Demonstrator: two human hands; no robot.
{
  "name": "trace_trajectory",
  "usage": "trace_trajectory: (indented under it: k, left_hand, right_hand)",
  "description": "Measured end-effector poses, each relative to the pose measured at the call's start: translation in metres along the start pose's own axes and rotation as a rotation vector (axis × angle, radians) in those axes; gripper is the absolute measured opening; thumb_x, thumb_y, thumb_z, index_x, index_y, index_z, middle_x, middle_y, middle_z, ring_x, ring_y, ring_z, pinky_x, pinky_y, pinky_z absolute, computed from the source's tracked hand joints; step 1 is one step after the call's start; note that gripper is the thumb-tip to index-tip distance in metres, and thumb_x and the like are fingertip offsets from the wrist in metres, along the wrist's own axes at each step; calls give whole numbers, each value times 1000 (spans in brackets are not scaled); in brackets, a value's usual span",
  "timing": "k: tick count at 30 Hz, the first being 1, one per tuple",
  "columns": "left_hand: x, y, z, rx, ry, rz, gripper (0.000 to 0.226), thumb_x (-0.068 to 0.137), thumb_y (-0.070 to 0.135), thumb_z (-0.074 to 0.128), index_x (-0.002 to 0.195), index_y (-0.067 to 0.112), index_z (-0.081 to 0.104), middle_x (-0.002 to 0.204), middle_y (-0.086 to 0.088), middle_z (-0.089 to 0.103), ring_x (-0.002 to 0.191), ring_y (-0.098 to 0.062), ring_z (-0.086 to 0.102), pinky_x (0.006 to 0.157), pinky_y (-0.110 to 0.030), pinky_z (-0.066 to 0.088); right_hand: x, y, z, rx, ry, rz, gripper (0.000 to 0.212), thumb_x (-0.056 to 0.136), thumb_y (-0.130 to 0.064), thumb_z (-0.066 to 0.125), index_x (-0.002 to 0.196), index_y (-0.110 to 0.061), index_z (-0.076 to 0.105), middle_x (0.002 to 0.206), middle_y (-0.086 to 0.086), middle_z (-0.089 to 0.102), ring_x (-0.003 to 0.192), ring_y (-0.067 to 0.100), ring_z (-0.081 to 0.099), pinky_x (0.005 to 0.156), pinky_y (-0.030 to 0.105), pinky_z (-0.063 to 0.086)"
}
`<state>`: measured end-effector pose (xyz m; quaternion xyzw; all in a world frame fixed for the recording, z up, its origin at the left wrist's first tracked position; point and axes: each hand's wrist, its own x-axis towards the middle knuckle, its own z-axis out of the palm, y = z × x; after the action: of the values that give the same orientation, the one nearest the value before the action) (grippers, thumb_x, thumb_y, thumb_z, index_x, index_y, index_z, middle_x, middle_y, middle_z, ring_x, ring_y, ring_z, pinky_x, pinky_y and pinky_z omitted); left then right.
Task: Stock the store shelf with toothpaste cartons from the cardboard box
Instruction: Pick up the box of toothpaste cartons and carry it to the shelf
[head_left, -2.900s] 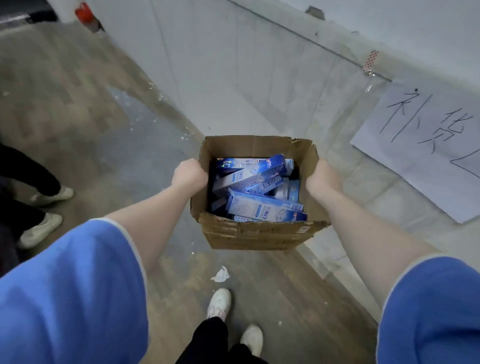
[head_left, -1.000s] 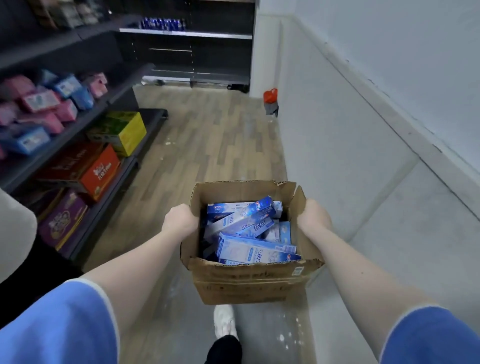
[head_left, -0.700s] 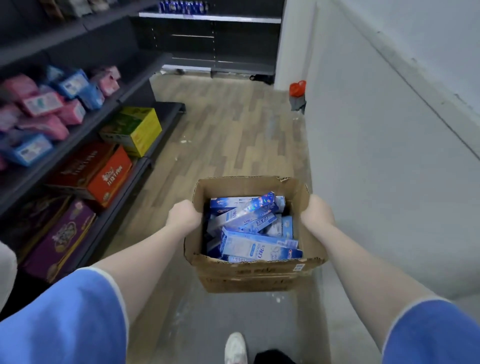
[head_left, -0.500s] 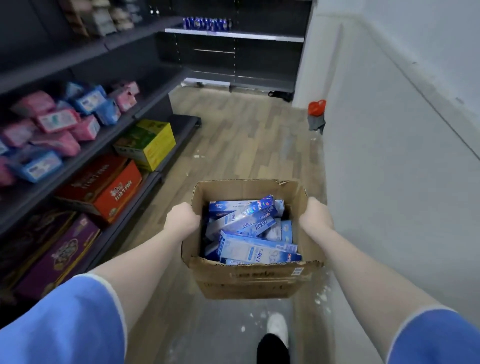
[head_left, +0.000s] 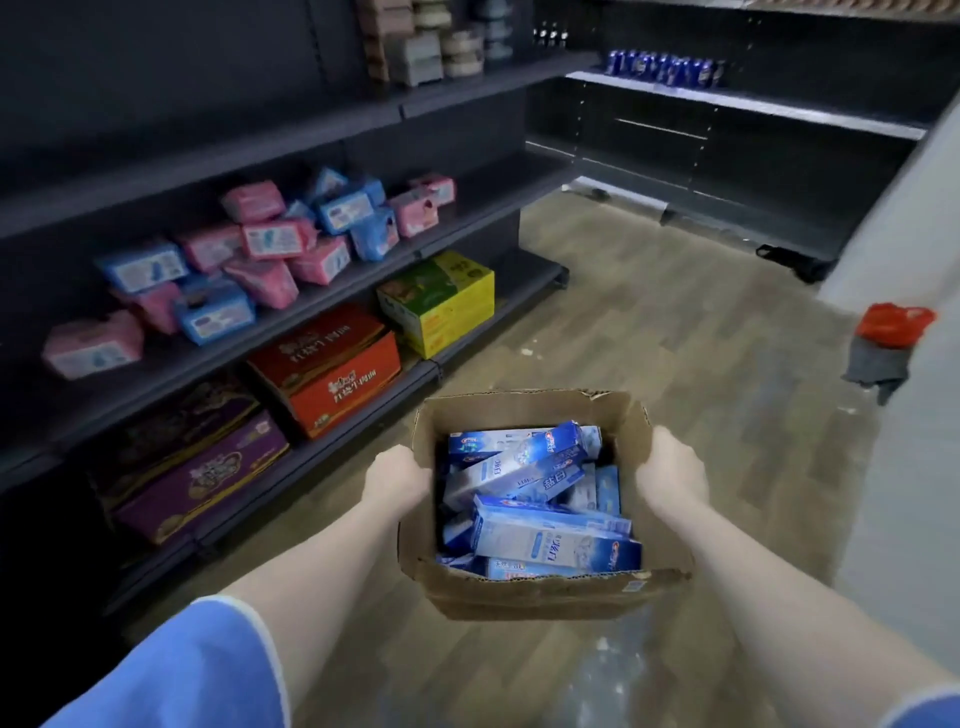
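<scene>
Hands grip the cardboard box (head_left: 530, 592) between them: left hand (head_left: 395, 480), right hand (head_left: 672, 470), toothpaste cartons (head_left: 545, 499) inside.

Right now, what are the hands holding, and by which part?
Both hands, left and right, grip the cardboard box of toothpaste cartons by its opposite side walls.

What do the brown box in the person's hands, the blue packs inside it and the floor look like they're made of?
Cardboard box: corrugated cardboard, matte brown, with ragged torn edges. Toothpaste cartons: thin printed paperboard, slightly glossy, with sharp folded corners. Floor: wood-look planks with staggered joints, probably laminate or vinyl; the look leaves it open.
</scene>
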<state>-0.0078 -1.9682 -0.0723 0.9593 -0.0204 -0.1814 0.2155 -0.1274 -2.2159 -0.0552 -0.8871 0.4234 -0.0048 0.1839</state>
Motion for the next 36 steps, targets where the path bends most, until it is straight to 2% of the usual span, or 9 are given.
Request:
trace_trajectory:
  k: [3, 8, 12, 16, 21, 23, 26, 34, 36]
  left_hand:
    - [28, 13, -6, -25, 23, -73, 22, 88, 22, 53, 96, 3, 62, 106, -15, 65, 98, -32, 60, 69, -28, 40]
    - [79, 24, -22, -32, 63, -143, 20, 88, 20, 53, 96, 4, 62, 104, -14, 65, 96, -31, 61, 68, -28, 39]
    - [131, 19, -27, -39, 78, -195, 14, 88, 20, 51, 81, 7, 52, 102, -15, 64, 82, -29, 54, 67, -28, 38]
    - [198, 10, -32, -47, 84, -244, 11, 89, 18, 51, 84, 8, 50, 105, -16, 63, 95, -33, 59, 68, -29, 40]
    - [259, 2, -44, -87, 87, -345, 13, 91, 19, 51, 83, 8, 48, 95, -11, 60, 88, -30, 56, 67, -29, 37]
    - [277, 0, -51, -94, 99, -397, 12, 91, 18, 51, 85, 8, 50, 98, -12, 62, 86, -30, 55, 66, -30, 38]
    - [304, -4, -58, -118, 102, -471, 12, 91, 16, 51, 90, 5, 54, 106, -16, 63, 95, -33, 57, 67, -30, 38]
    - [357, -18, -44, -249, 108, -721, 12, 91, 15, 50, 89, 3, 54, 108, -18, 62, 100, -36, 58, 69, -30, 39]
    - [370, -22, -34, -271, 106, -804, 17, 91, 15, 49, 97, 2, 57, 109, -17, 62, 101, -35, 58, 70, -31, 40]
  right_hand:
    - [43, -27, -5, -10, -45, -85, 20, 87, 1, 44, 107, -2, 47, 114, 24, 59, 108, 40, 54, 80, 37, 44]
    - [106, -71, 7, 0, -100, -162, 21, 87, 1, 44, 107, -2, 47, 113, 23, 59, 107, 40, 55, 79, 37, 44]
    - [154, -113, 35, -15, -146, -197, 21, 87, 1, 42, 106, -4, 48, 114, 21, 59, 107, 38, 55, 74, 34, 41]
    - [207, -164, 64, -32, -191, -248, 22, 86, 2, 40, 106, -3, 48, 114, 20, 59, 107, 38, 55, 79, 36, 44]
    - [260, -228, 89, -57, -244, -308, 24, 86, 3, 40, 107, -3, 46, 113, 21, 60, 106, 39, 55, 78, 38, 44]
    - [277, -253, 95, -82, -262, -340, 24, 86, 4, 40, 108, -3, 45, 113, 22, 60, 105, 39, 56, 75, 37, 43]
    - [302, -286, 107, -113, -298, -384, 27, 86, 5, 40, 111, -3, 45, 114, 22, 59, 106, 39, 56, 76, 37, 44]
    - [366, -359, 170, -190, -424, -552, 28, 85, 5, 41, 112, -2, 44, 111, 24, 59, 105, 41, 55, 76, 40, 45]
    - [381, -372, 189, -226, -466, -587, 31, 84, 5, 41, 114, -3, 44, 111, 23, 60, 104, 40, 55, 76, 40, 45]
